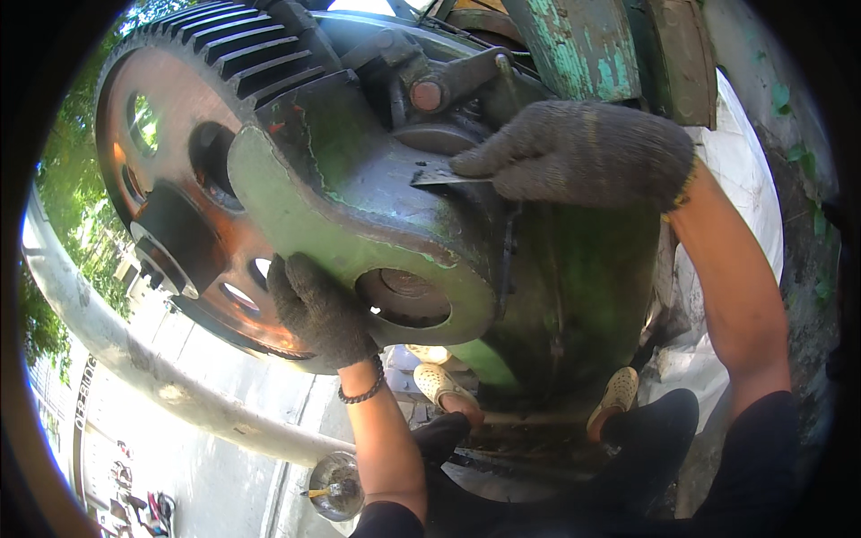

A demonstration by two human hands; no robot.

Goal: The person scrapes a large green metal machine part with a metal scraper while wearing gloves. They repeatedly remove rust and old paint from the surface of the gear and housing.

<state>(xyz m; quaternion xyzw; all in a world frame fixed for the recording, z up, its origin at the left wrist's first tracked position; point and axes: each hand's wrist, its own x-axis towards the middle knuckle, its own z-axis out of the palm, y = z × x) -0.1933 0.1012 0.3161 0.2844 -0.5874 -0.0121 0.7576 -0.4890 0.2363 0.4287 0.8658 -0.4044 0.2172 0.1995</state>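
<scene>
My right hand [592, 154], in a dark knit work glove, is closed round a flat metal scraper [444, 177]. The scraper's blade lies against the top of a green machine housing [386, 179], with small dark flecks by its edge. The handle is hidden in the glove. My left hand [318, 309], gloved alike, rests with fingers stretched out at the lower edge of a green guard plate [350, 242], beside a large toothed gear wheel [170, 81]. Below the guard's bend is a round opening [404, 298].
A lever linkage with a round pin [426, 95] stands behind the blade. A peeling turquoise metal part [578, 49] is at the back. A thick pale pipe [179, 386] curves along the left, with a round clear container [337, 486] near its end. White sheeting [740, 188] hangs at right.
</scene>
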